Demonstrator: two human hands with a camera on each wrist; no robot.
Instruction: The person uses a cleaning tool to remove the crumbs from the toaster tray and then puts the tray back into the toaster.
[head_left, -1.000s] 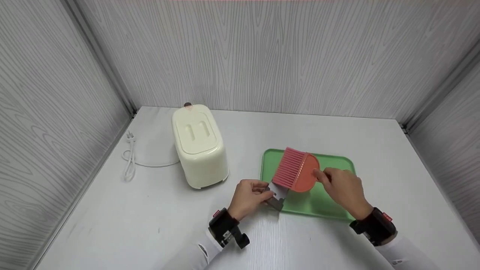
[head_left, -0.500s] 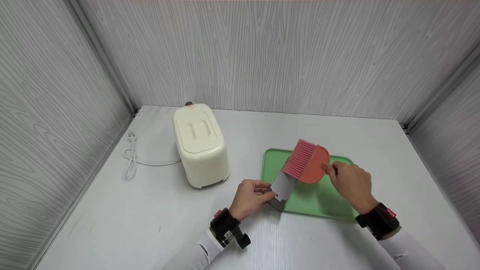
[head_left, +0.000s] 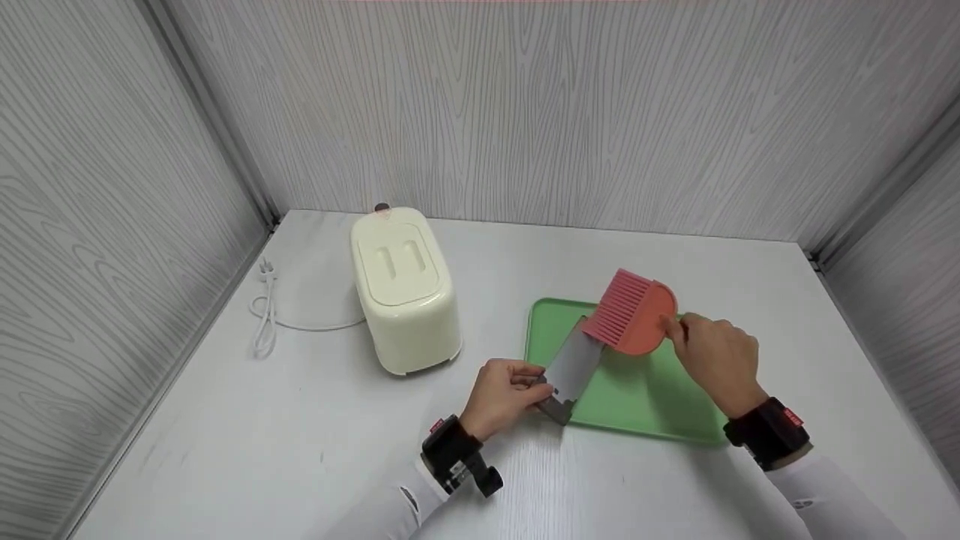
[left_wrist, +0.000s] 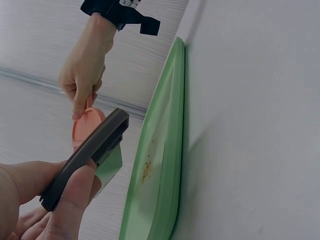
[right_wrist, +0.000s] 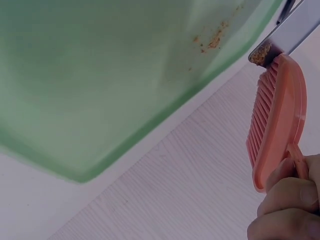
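My left hand pinches the dark grey handle of a metal crumb tray between thumb and fingers. The crumb tray slants up and away over the left part of a green tray. My right hand grips the small handle of a coral-pink brush, whose bristles overlap the crumb tray's far end. In the right wrist view, brown crumbs lie inside that end, right beside the bristles. More crumbs are scattered on the green tray below.
A cream toaster with a lid on top stands at the left on the white table. Its white cord runs left to a loosely bundled plug. Grey wood-grain panels enclose the back and sides.
The brush in my right hand has moved up and to the right along the crumb tray to its far end, uncovering more of the metal. My left hand stays nearly still.
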